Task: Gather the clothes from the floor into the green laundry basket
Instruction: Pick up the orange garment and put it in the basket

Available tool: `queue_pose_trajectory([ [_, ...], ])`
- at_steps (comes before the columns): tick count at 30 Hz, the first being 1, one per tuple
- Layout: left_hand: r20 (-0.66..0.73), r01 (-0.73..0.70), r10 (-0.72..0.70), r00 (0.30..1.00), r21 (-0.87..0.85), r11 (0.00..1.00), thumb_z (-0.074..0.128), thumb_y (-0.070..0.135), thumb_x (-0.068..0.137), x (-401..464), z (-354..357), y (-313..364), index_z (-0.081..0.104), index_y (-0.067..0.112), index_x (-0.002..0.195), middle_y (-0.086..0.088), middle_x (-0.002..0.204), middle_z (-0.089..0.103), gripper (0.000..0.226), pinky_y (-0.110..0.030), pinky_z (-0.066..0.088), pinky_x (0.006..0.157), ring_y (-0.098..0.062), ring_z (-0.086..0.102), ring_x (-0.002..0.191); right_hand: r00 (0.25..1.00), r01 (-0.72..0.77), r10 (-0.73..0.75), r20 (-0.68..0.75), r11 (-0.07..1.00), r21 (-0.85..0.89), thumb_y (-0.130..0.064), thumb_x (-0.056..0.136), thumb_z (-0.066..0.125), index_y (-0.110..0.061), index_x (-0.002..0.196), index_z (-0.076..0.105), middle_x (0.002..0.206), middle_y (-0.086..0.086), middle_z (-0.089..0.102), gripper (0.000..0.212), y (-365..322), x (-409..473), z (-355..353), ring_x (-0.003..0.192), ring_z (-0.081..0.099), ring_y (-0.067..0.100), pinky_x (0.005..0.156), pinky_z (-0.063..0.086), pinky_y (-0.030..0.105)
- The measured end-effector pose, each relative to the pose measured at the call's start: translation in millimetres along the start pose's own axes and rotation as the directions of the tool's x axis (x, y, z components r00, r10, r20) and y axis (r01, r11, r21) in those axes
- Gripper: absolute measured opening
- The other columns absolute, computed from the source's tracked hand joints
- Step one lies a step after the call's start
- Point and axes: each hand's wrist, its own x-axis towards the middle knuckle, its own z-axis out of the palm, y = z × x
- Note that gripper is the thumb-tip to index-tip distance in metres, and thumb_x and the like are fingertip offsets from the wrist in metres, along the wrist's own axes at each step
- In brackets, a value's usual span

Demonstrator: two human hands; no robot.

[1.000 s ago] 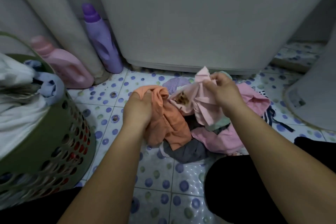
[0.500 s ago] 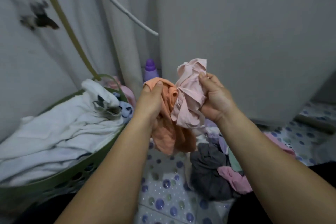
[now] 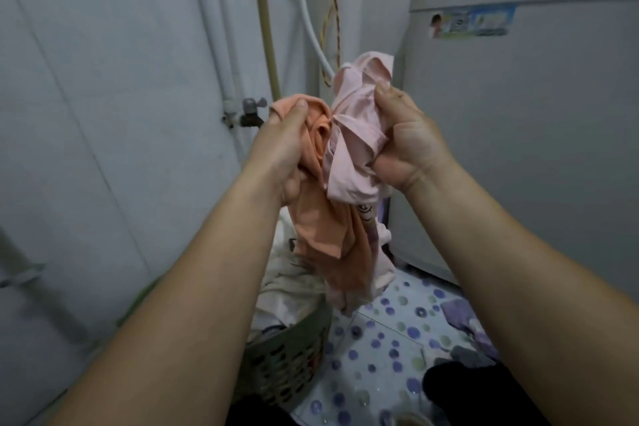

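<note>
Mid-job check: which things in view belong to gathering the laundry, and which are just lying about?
Part of the job:
orange garment, gripped by the left hand
pink garment, gripped by the right hand
green laundry basket, white laundry already inside
purple and grey clothes on the floor

Just lying about:
washing machine
wall tap
hoses

Your two forearms are bare, with no sleeves, watch or rings in sight on your left hand [image 3: 281, 145] or right hand [image 3: 409, 145]. Low in the view, black fabric clothing [image 3: 460, 391] covers your legs.
</note>
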Motion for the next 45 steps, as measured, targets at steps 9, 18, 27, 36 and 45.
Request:
queue_pose_trajectory([
  [9,-0.190,-0.044,0.023,0.982,-0.105,0.994,0.042,0.034,0.099,46.5,-79.5,49.6,0.054,0.018,0.122,-0.008,0.111,0.067,0.030,-0.049,0.053,0.078,-0.028,0.065,0.103,0.974,-0.065,0.076,0.213,0.996,-0.056,-0.011,0.093,0.053,-0.012,0.077,0.052,0.079,0.012,0.062,0.016,40.7,61.4,92.4,0.073,0.058,0.023,0.085,0.051,0.040],
  [18,-0.505,0.583,-0.327,0.799,0.516,0.628,0.046,0.027,0.096,37.3,-183.3,-69.2,0.063,0.008,0.109,-0.017,0.094,0.066,0.028,-0.033,0.049,0.073,-0.027,0.063,0.084,0.774,0.147,0.591,0.227,0.182,-0.972,-0.030,0.089,0.059,-0.018,0.116,0.061,0.107,0.002,0.060,0.030,173.5,69.9,19.9,0.091,0.059,0.017,0.077,0.048,0.030],
  [27,-0.132,0.129,0.012,0.991,0.981,0.142,0.051,0.016,0.091,82.6,-217.0,-89.8,0.027,0.033,0.146,-0.004,0.160,0.007,0.063,-0.042,0.015,0.120,-0.024,0.006,0.148,0.690,0.413,0.706,0.160,-0.202,-0.888,-0.036,0.077,0.070,-0.039,0.135,0.041,0.133,0.001,0.045,0.065,175.6,76.0,-53.2,0.128,0.042,0.022,0.104,0.036,0.031],
  [36,-0.216,-0.034,-0.687,0.694,0.943,-0.330,0.073,0.059,0.065,88.5,-231.2,-159.8,-0.015,0.053,0.141,0.000,0.157,-0.027,0.117,-0.061,0.003,0.116,-0.036,-0.015,0.146,0.442,0.624,0.893,-0.088,-0.376,-0.685,-0.013,0.074,0.076,-0.041,0.148,-0.002,0.156,0.005,-0.027,0.111,239.4,85.1,-66.8,0.145,-0.017,0.036,0.119,0.005,0.048],
  [45,-0.264,-0.017,-0.712,0.651,0.932,-0.362,0.062,0.054,0.080,116.4,-257.3,-234.3,-0.012,0.045,0.146,-0.013,0.156,-0.026,0.099,-0.064,0.007,0.114,-0.049,-0.012,0.142,0.373,0.705,0.890,-0.264,-0.456,-0.543,-0.018,0.077,0.074,-0.017,0.151,0.001,0.155,0.003,-0.031,0.104,333.4,113.8,-94.8,0.146,-0.010,0.038,0.117,0.021,0.050],
])
